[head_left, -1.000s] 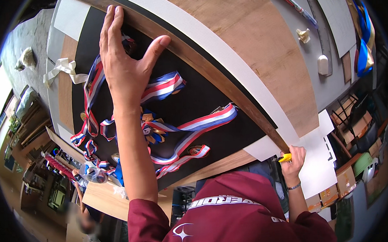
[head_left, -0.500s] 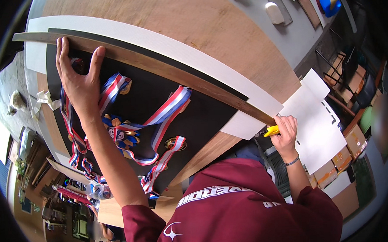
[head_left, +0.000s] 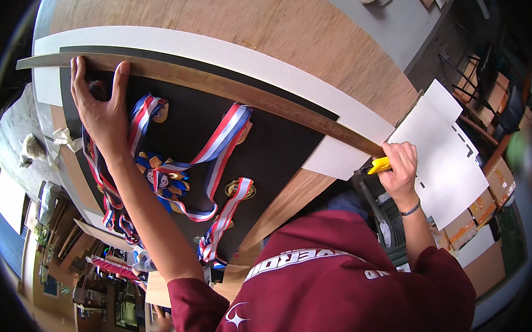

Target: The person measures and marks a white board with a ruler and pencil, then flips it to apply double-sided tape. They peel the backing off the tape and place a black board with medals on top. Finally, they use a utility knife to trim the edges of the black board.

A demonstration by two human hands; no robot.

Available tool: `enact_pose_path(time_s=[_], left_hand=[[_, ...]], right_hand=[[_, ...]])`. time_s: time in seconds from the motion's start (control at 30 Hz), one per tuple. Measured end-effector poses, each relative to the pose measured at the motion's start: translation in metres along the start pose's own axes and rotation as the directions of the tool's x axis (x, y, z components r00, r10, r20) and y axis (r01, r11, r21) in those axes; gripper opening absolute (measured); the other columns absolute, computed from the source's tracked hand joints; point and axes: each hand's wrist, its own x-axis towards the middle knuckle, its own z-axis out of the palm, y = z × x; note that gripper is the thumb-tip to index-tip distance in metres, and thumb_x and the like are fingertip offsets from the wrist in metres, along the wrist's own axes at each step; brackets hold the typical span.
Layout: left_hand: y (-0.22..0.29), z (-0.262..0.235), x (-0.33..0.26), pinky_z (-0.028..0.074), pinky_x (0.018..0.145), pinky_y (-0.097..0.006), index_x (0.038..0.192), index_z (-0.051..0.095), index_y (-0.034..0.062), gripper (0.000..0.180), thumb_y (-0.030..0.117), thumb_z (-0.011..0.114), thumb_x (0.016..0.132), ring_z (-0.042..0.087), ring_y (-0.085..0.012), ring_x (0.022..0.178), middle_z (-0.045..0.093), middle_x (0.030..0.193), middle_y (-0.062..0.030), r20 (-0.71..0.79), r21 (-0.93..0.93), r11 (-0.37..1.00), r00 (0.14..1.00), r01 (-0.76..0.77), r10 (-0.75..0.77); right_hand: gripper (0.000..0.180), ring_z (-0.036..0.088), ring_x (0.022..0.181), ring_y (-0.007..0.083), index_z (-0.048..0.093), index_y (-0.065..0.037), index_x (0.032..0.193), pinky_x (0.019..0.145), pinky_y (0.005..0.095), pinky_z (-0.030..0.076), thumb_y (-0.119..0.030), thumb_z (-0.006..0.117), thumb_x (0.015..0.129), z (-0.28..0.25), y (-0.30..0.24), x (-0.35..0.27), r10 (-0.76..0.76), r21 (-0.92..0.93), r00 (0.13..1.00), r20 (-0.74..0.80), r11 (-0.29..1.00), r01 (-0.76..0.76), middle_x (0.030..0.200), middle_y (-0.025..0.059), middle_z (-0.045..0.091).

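Observation:
My left hand is spread at the far left, its fingertips and thumb pressing on a long, flat brown straightedge. This bar lies across a black board with a white border. My right hand is closed around a yellow utility knife, beside the straightedge's right end; its blade tip is too small to make out. On the black board lie medals on red, white and blue ribbons, plus a blue and gold rosette. My left forearm hides part of the ribbons.
A wooden panel extends beyond the white border. White cut sheets lie at the right, above cardboard boxes. A black chair stands at the far right. Another person is partly seen at lower left.
The whole view has shifted slightly. Both hands keep about the same places along the straightedge, the left still pressing and the right still gripping the knife.

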Motion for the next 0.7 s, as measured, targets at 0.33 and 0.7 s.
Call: enact_pose_path(time_s=[0.33,0.7], left_hand=[[-0.0005,0.0006,-0.0005,0.040,0.116,-0.043,0.143,0.055,0.0028,0.080,0.048,0.084,0.084,0.050,-0.0342,0.140,0.052,0.151,-0.0192,-0.008,0.008,1.000,1.000,-0.017,0.017],[-0.0039,0.0001,0.0019,0.050,0.107,-0.041,0.143,0.053,0.0002,0.084,0.041,0.090,0.079,0.052,-0.0363,0.138,0.052,0.150,-0.0226,-0.049,-0.040,0.995,0.995,-0.090,0.088]], right_hand=[[0.045,0.056,0.082,0.0345,0.064,0.006,0.114,0.076,0.0448,0.042,0.001,0.074,0.071,-0.0019,0.0041,0.0020,-0.034,0.025,0.999,0.022,0.999,0.033,0.092,0.0159,0.063],[0.039,0.054,0.086,0.0385,0.063,0.006,0.112,0.081,0.0481,0.042,0.001,0.064,0.073,-0.0013,0.0089,-0.0016,-0.029,0.052,0.998,0.054,0.998,0.026,0.093,0.0192,0.060]])
